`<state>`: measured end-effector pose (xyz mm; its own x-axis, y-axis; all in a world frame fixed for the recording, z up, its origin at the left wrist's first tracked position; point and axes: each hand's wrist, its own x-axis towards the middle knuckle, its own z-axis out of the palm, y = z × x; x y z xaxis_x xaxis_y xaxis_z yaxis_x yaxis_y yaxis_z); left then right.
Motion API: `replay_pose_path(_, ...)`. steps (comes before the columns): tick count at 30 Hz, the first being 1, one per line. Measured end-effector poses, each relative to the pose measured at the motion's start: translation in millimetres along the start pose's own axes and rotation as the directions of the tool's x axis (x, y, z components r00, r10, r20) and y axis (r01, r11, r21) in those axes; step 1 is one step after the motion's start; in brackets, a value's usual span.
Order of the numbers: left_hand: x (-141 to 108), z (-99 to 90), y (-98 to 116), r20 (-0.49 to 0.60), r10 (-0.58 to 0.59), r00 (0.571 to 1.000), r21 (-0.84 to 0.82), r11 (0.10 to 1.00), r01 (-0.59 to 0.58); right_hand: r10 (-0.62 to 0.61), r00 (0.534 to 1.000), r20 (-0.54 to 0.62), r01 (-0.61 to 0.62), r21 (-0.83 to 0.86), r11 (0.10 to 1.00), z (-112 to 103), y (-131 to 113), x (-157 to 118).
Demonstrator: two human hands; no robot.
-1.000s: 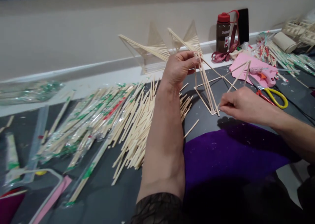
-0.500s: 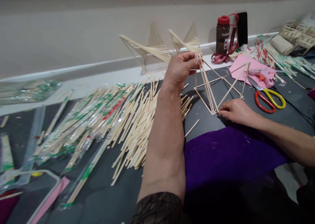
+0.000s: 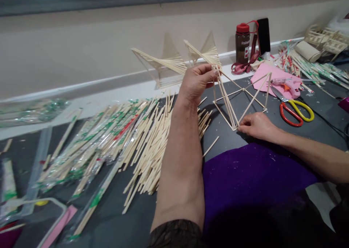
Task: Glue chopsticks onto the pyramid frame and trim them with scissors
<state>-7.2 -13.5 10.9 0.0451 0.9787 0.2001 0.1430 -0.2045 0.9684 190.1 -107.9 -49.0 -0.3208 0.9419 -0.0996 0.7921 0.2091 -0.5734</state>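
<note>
On the grey table stands a frame of wooden chopsticks [image 3: 243,89], joined at its corners into open triangles. My left hand [image 3: 198,80] is closed around the top of its left peak, where several sticks meet. Low at the near corner, the fingertips of my right hand [image 3: 255,126] pinch the lower ends of the sticks; the exact contact is partly hidden by the fingers. Beside my left forearm lies a pile of loose chopsticks [image 3: 152,153], partly covered by the arm.
Wrapped chopsticks [image 3: 109,126] spread to the left. Two finished-looking stick shapes [image 3: 163,62] lean near the wall. To the right are scissors [image 3: 291,113], a pink glue gun [image 3: 293,88], a bottle [image 3: 242,46] and a phone [image 3: 263,36]. Purple cloth [image 3: 253,175] lies in front.
The camera view has shifted slightly, so the scene sits a little lower and to the left. Both hands keep their holds on the stick frame.
</note>
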Motion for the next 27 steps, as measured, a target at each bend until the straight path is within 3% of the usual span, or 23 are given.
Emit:
replay_pose_path(5,0.0,-1.1,-1.5,0.007,0.006,1.0,-0.04,0.999,-0.006,-0.033,0.999,-0.017,0.034,0.052,0.998,1.5,0.0,-0.2)
replay_pose_path(9,-0.4,-0.6,-1.9,-0.005,0.009,1.0,-0.048,0.999,-0.009,0.006,1.0,0.005,-0.006,0.157,0.988,-4.2,-4.1,-8.1)
replay_pose_path(14,0.2,-0.5,-2.4,0.001,-0.001,1.0,-0.057,0.998,0.001,0.024,0.999,-0.048,-0.011,0.24,0.971,-13.1,-8.0,-15.6)
replay_pose_path(21,2.8,-2.2,-5.6,-0.001,-0.022,1.0,-0.078,0.997,0.022,-0.056,0.987,-0.152,0.079,0.149,0.986,-13.8,-3.1,-6.7)
replay_pose_path(27,3.3,-3.1,-6.7,0.015,-0.023,1.0,-0.099,0.995,0.025,-0.084,0.984,-0.16,0.097,0.074,0.993,-14.9,-0.4,-2.4)
